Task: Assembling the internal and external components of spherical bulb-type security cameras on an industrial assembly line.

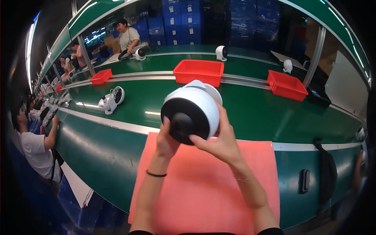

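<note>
Between my two hands is a white rounded device with a black disc face [198,114], a dark lens-like knob at its centre and a white round foot behind; it looks like a camera. It is held tilted in the air above a pink foam mat [203,196]. My left hand [166,141] grips its lower left side, the thumb on the black face. My right hand [221,143] wraps round the right side, with its thumb at the face's lower edge. The fingers behind the device are partly hidden.
Red bins [199,71] stand along the metal rail beyond the green conveyor belt [250,105]. An opened white device [111,101] lies on the belt at left. A small black object [304,181] rests to the right of the mat. A co-worker [37,150] sits at left.
</note>
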Available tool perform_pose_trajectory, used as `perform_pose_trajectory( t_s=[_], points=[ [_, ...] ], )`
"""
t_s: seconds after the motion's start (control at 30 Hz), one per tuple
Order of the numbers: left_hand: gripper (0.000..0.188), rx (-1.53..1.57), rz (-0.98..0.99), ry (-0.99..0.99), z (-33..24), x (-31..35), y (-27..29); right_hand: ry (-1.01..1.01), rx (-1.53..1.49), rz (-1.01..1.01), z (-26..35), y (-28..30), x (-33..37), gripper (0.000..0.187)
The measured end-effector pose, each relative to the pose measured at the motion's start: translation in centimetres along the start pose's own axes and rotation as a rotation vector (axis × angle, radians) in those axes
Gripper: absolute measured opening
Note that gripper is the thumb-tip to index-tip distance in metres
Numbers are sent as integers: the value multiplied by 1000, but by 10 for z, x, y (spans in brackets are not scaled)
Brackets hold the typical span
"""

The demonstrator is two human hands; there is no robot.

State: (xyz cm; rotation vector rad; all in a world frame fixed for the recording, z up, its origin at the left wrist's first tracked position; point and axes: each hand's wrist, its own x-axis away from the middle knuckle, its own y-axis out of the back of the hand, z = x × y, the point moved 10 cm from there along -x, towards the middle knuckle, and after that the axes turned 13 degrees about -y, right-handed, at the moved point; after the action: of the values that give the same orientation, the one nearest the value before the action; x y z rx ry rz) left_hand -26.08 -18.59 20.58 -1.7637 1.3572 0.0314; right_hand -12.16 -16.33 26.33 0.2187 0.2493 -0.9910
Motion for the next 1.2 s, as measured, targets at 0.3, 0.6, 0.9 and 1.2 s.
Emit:
perform_pose_trajectory(
  t_s=[0.3, 0.6, 0.9, 1.2],
  points=[
    [73, 68, -317, -22, 66, -33, 9, 145, 98, -294, -40, 23, -25, 93],
    [57, -80, -421, 534, 144, -6, 50, -305, -380, -234, -173, 51, -54, 65],
    [69, -264, -287, 349, 135, -26, 48, -617, -428, -582, -222, 102, -46, 88],
    [53, -367, -403, 160, 106, -22, 39, -304, -76, -833, -124, 108, -23, 54]
  ],
)
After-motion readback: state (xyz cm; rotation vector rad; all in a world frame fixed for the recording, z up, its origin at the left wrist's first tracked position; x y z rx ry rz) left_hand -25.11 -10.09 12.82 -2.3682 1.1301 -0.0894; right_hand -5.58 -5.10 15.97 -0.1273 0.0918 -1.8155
